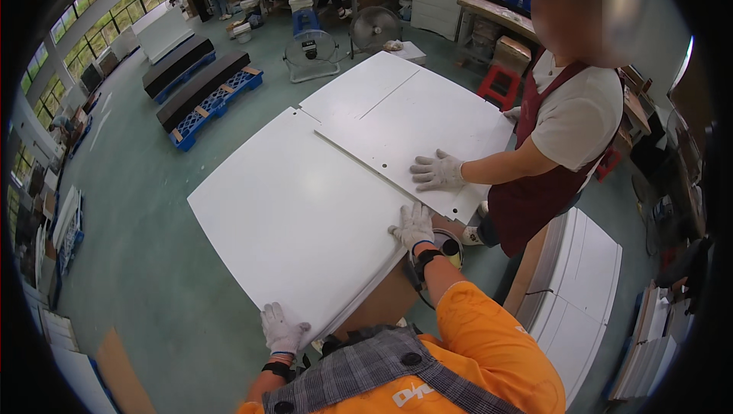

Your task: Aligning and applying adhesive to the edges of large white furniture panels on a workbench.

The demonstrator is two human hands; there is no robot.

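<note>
A large white flat panel [305, 192] lies on top of a stack in front of me. My left hand [282, 328], in a pale work glove, rests at its near left corner with the fingers stretched out. At the panel's near right corner my right hand [414, 227], gloved too, lies flat with fingers apart. Beyond it, a second white panel [450, 120] with small dark holes overlaps the stack's far right side. A co-worker's gloved hand [439, 171] presses flat on that second panel; their other hand is at its far right edge.
The co-worker [569, 131] in a dark red apron stands close on my right. Beside them is another stack of white panels [580, 276]. Floor fans [311, 55] and blue pallets [217, 108] with black slabs stand farther off. A red stool [500, 85] is behind the panels.
</note>
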